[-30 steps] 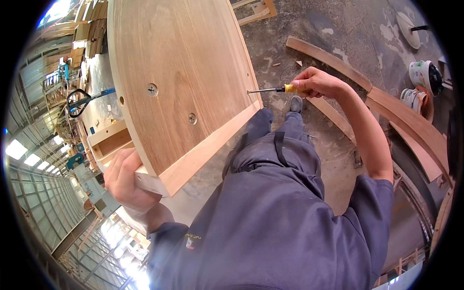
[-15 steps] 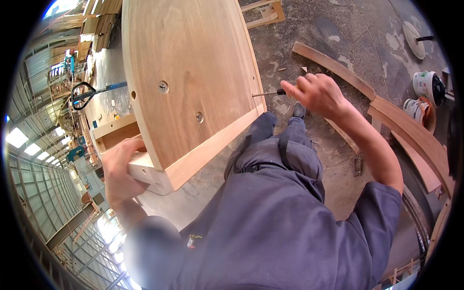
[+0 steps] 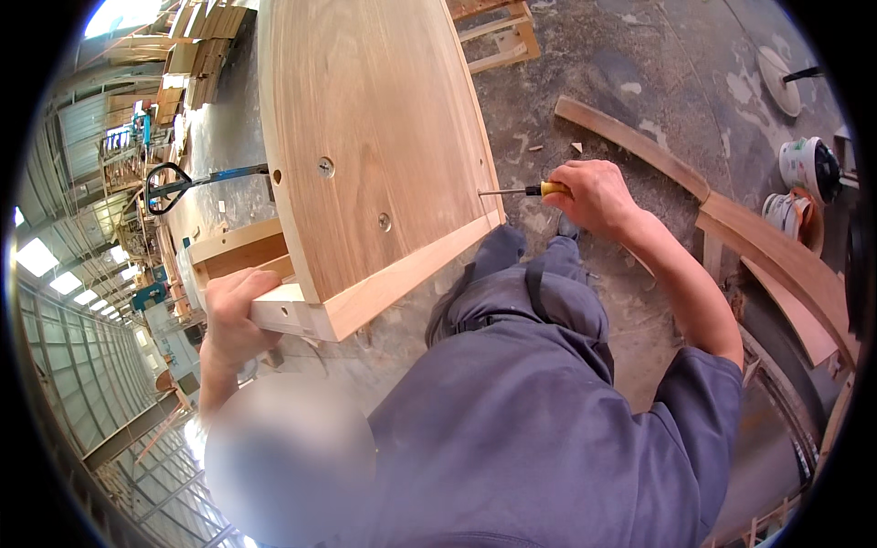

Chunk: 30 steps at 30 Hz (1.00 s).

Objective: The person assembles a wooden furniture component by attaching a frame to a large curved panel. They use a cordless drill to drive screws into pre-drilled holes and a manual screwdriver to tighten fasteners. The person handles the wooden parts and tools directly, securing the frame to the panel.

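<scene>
A wide pale wooden panel with a lighter edge strip stands in front of me. Two recessed screws show in its face. My right hand is closed round the yellow and black handle of a screwdriver. Its steel shaft points left, and the tip meets the panel near the right edge. At the panel's near left corner, my left hand is wrapped over the end of a wooden rail; some of its fingers are hidden behind the wood.
A blue and black clamp juts out from the panel's left side. Curved wooden pieces lie on the floor at the right, near white buckets. Another wooden frame stands beyond the panel. Stacked boards are at the far left.
My right hand has turned and sits farther back on the screwdriver, so its yellow handle now shows. The panel appears slightly right and higher in view. My left hand still grips the rail.
</scene>
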Tool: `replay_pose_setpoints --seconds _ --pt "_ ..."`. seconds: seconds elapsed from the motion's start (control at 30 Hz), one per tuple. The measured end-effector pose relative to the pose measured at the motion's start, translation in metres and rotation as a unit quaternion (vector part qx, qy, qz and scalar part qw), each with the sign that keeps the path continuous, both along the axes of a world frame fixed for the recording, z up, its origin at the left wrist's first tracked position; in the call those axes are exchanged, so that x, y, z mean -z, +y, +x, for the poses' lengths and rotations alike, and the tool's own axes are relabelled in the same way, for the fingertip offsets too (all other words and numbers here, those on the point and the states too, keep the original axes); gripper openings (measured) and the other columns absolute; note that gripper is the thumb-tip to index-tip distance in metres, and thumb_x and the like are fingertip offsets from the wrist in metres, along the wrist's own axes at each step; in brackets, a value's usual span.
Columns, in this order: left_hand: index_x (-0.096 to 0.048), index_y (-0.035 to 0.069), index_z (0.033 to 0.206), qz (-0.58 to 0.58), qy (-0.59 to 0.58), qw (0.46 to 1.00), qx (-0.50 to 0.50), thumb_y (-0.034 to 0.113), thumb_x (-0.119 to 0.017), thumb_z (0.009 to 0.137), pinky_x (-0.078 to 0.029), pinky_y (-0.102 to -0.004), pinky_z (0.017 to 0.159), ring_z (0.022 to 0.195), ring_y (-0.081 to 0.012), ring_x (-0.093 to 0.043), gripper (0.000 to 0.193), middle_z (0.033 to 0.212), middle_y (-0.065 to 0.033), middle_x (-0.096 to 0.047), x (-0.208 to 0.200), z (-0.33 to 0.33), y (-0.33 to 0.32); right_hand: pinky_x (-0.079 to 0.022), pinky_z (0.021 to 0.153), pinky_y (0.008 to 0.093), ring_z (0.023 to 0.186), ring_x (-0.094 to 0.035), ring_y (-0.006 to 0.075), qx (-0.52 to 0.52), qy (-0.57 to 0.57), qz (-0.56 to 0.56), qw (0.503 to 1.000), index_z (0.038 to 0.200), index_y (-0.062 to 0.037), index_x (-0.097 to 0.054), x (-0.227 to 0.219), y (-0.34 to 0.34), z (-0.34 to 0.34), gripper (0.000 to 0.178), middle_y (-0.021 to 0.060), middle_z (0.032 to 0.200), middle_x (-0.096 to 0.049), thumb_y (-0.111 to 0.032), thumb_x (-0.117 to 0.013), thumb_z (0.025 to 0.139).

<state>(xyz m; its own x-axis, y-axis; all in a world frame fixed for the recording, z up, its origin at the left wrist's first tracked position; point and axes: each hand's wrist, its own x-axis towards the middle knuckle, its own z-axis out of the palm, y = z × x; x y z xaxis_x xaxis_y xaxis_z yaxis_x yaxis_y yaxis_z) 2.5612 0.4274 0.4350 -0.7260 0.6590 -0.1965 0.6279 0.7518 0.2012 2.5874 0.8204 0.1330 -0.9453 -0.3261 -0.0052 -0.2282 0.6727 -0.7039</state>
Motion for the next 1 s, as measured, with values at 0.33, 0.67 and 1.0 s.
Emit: replay_pose_setpoints --seconds 0.33,0.67,1.0 --pt "-0.066 0.004 0.084 0.024 0.003 1.000 0.007 0.003 -0.082 0.053 -0.049 -0.0350 0.056 0.064 -0.0280 -0.065 0.035 0.072 -0.0106 -0.063 0.006 -0.001 -0.002 -0.055 0.071 0.0385 0.084 -0.068 0.0245 0.020 0.174 0.017 0.984 0.091 -0.0087 -0.069 0.011 -0.003 0.006 0.019 0.0054 0.089 -0.070 -0.014 -0.080 0.075" --pt "-0.066 0.007 0.088 0.023 0.019 1.000 -0.006 0.004 -0.083 0.056 -0.053 -0.0369 0.061 0.070 -0.0297 -0.068 0.037 0.078 -0.0090 -0.067 0.002 0.004 -0.006 -0.052 0.067 0.0370 0.079 -0.066 0.0272 0.013 0.246 0.062 0.967 0.099 -0.0063 -0.064 0.013 -0.007 0.010 0.025 0.0090 0.085 -0.066 -0.007 -0.077 0.077" --pt "-0.067 0.006 0.096 -0.009 -0.046 0.998 -0.049 0.006 -0.085 0.059 -0.055 -0.0381 0.068 0.078 -0.0333 -0.070 0.041 0.084 -0.0118 -0.070 -0.008 0.006 -0.005 -0.047 0.054 0.0367 0.058 -0.061 0.0251 -0.004 0.198 -0.062 0.978 0.116 -0.0083 -0.069 -0.170 -0.015 0.023 0.032 0.0080 0.071 -0.058 -0.024 -0.075 0.089"
